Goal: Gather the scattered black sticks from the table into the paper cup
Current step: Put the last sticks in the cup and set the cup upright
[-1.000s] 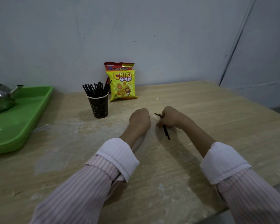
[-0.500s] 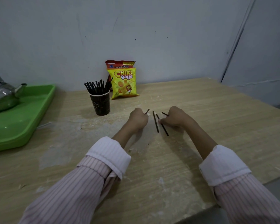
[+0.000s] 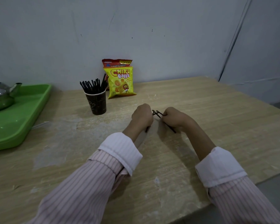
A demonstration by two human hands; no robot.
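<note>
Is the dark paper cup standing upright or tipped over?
Upright. The dark paper cup stands on its base on the wooden table, white rim on top, with black sticks rising from its mouth.

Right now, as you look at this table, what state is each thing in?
Paper cup, upright, filled with gathered sticks.
Loose black sticks, crossed between the two hands.
Left hand, curled, grips a stick.
Right hand, curled, grips sticks.
Yellow snack bag, standing by the wall, looks sealed.
Kettle, upright on the green tray.
</note>
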